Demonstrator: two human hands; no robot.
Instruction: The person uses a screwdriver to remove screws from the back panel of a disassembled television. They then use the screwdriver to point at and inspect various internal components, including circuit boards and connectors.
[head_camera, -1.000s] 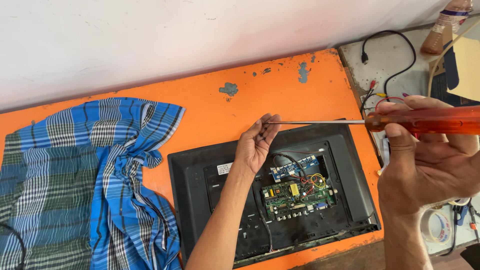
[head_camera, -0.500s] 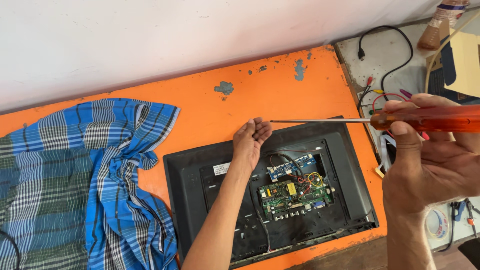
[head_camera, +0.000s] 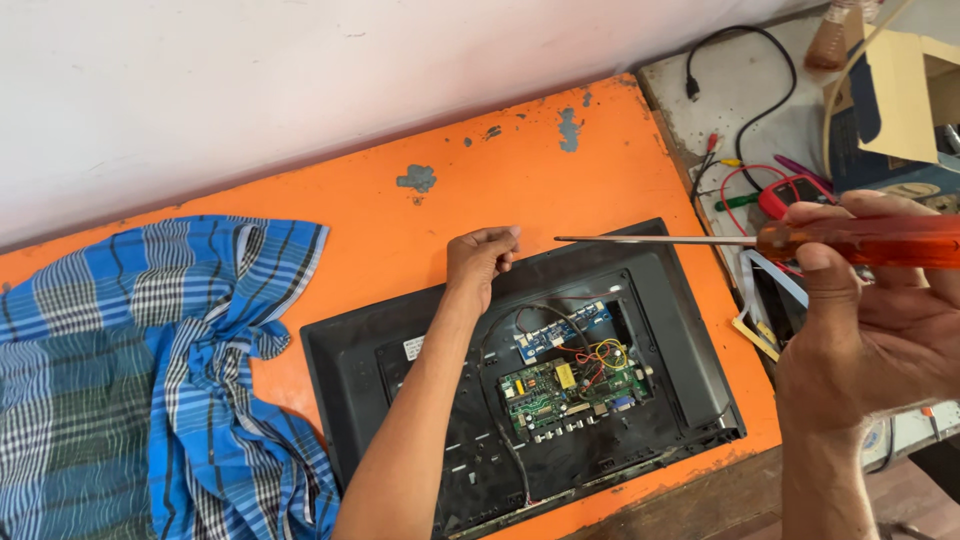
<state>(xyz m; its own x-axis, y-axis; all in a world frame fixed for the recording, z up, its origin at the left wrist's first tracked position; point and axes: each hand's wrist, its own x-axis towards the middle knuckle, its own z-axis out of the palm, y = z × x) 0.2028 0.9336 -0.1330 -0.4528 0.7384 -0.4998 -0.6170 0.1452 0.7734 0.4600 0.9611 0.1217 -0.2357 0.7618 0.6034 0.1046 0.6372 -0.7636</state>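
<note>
Orange table (head_camera: 560, 190): opened monitor (head_camera: 690, 330) holds green circuit board (head_camera: 570, 385).

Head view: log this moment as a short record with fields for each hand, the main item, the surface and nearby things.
left hand: fingers curled at the upper edge of the open monitor
right hand: grips a screwdriver with an orange handle, shaft level, tip apart from the left hand
open monitor: back cover off, green circuit board and coloured wires exposed
surface: orange table
nearby: blue checked cloth, black cable
</note>
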